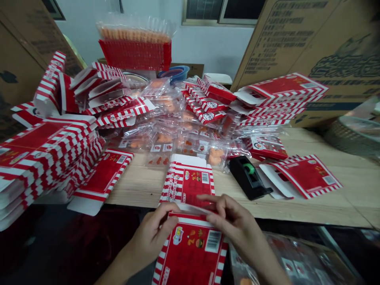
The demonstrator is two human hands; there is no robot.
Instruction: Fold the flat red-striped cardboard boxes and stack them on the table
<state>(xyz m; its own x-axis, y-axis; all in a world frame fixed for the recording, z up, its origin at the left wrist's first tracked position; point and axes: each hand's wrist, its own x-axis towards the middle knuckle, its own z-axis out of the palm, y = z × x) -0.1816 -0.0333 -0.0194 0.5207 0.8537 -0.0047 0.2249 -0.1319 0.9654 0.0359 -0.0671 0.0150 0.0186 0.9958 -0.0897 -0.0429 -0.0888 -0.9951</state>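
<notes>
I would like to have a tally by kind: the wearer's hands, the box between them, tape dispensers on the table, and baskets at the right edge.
Hands (left hand, right hand): 2
Red-and-white box: 1
Black tape dispenser: 1
Basket: 1
Total: 5

Near striped box (190,257) cut off by the bottom edge, left box stack (44,154) and right basket (350,138) cut off sideways, fine print (285,18) on far-right carton (258,67) blurred.
</notes>
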